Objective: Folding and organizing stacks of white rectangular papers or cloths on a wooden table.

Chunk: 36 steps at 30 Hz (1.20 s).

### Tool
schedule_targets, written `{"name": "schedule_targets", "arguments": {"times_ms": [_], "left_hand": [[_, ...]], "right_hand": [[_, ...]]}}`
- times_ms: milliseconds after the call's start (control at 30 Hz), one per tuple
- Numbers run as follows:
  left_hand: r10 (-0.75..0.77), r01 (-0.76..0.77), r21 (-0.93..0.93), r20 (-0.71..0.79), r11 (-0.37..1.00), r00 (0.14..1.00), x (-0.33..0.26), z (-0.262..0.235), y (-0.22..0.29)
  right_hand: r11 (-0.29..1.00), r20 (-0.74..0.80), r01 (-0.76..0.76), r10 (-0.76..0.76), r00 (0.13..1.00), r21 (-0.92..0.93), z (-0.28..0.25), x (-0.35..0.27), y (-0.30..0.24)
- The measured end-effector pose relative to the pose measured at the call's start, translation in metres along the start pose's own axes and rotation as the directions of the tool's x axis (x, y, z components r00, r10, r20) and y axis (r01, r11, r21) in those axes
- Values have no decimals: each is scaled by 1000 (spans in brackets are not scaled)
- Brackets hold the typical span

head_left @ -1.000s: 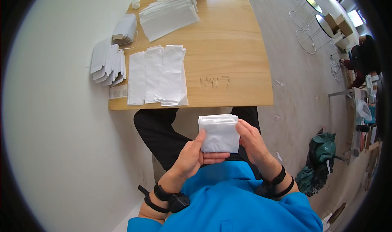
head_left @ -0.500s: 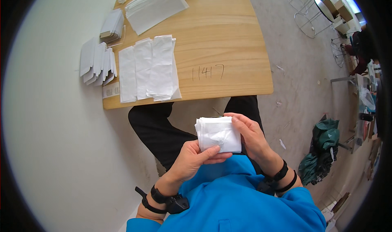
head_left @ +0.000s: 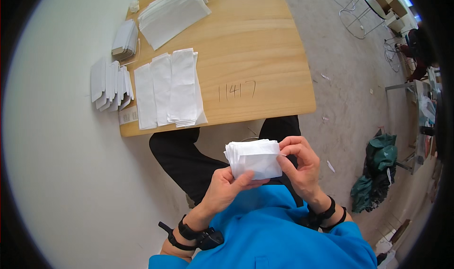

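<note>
A thick stack of folded white sheets (head_left: 255,161) is held over my lap, in front of the table's near edge. My left hand (head_left: 228,187) is closed round its lower left corner, thumb on the front and fingers underneath. At the right edge, my right hand (head_left: 301,164) pinches the side of the front sheet between thumb and forefinger, its other fingers curled above. A fold line crosses the upper part of that front sheet. Whether the sheets are paper or thin film I cannot tell.
On the wooden table (head_left: 250,46) lie overlapping white sheets (head_left: 182,89) and a larger white pile (head_left: 175,18) farther back. Small white cartons (head_left: 111,87) and another bundle (head_left: 125,39) stand by the wall. Green bags (head_left: 378,169) lie on the floor at right. A person (head_left: 418,51) is at far right.
My right thumb and fingers have shifted from resting along the stack's upper right edge to pinching the front sheet's right side. The view has tilted slightly, so the table sits lower.
</note>
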<state>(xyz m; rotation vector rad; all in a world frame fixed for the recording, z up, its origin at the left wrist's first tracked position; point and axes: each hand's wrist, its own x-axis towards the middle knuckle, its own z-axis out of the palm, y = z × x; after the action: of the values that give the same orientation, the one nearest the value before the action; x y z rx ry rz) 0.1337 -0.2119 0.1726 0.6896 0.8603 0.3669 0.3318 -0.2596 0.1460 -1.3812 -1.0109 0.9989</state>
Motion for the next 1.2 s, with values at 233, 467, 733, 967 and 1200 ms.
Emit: {"name": "schedule_targets", "arguments": {"times_ms": [233,467,733,967,1200], "left_hand": [[91,-94,-44,-79,995,993,0,-8,-7],[55,-47,66,-122,997,991,-6,-3,6],[129,-109,146,-136,983,982,-8,-7,7],[79,-103,-141,-165,985,983,-7,-19,-1],[175,-163,98,-132,982,976,-5,-9,8]], "right_hand": [[882,279,470,-444,851,-31,-18,7,-18],[938,76,344,-340,937,-48,-10,2,-21],[991,0,-99,99,995,89,6,1,-21],[939,390,285,-340,856,193,-13,12,-26],[990,-20,-63,66,998,128,4,12,-28]]}}
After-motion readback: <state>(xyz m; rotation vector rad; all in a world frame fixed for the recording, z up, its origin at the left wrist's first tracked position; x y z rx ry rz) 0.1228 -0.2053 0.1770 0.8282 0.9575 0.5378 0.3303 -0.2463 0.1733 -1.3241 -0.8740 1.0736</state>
